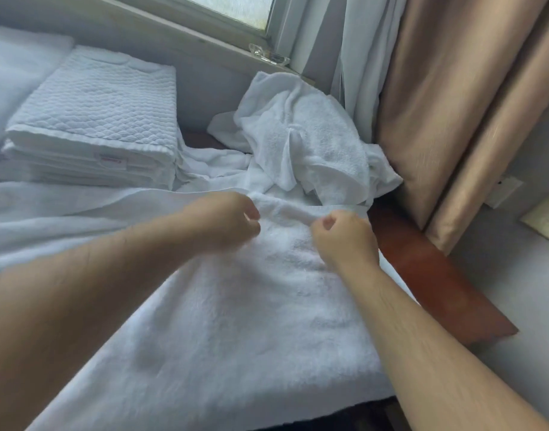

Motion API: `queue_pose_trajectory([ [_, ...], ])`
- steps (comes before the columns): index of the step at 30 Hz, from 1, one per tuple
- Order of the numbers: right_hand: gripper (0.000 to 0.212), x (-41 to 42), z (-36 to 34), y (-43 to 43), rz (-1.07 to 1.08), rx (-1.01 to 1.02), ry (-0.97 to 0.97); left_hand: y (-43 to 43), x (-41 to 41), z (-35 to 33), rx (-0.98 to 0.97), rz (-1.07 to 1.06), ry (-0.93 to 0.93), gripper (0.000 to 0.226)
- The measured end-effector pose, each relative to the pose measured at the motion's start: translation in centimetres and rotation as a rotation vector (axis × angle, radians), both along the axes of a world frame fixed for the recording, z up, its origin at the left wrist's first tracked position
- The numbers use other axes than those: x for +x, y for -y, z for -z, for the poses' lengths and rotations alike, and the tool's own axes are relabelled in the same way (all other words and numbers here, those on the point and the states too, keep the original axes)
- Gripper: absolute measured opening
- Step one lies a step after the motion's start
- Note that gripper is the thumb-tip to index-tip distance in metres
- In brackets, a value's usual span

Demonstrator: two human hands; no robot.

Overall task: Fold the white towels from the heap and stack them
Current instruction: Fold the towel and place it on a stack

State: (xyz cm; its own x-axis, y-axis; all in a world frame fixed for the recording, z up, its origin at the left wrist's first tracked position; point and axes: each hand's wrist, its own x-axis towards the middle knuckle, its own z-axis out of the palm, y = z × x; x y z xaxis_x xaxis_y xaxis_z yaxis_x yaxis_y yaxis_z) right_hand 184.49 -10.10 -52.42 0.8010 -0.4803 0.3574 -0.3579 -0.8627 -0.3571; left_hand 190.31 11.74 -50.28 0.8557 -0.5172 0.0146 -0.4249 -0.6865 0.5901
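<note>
Now we are pinching the far edge of the towel (pixel 235 306) with left grip (pixel 232 220) and right grip (pixel 341 236); we should be holding it taut, corners aligned.

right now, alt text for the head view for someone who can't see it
A person's left-hand grip and right-hand grip pinch the far edge of a white towel spread flat. Behind lie a rumpled heap of towels and, to the left, a folded stack.
</note>
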Motion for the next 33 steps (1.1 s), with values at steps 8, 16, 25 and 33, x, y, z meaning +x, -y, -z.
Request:
queue_pose_trajectory([
  [8,0.047,5.8,2.5,-0.6,-0.111,0.267,0.204,-4.0,4.4,4.2,-0.254,-0.247,0.447,0.030],
  [16,0.038,5.8,2.8,0.8,-0.075,0.421,0.251,-2.9,5.6,4.9,-0.129,-0.297,0.441,0.048],
  [25,0.032,5.3,2.6,1.1,0.017,0.448,0.357,-2.9,5.1,4.6,-0.062,-0.276,0.492,0.023],
  [33,0.031,5.2,2.3,1.3,0.085,0.512,0.349,-3.4,1.4,1.8,-0.188,-0.242,0.497,0.021],
])
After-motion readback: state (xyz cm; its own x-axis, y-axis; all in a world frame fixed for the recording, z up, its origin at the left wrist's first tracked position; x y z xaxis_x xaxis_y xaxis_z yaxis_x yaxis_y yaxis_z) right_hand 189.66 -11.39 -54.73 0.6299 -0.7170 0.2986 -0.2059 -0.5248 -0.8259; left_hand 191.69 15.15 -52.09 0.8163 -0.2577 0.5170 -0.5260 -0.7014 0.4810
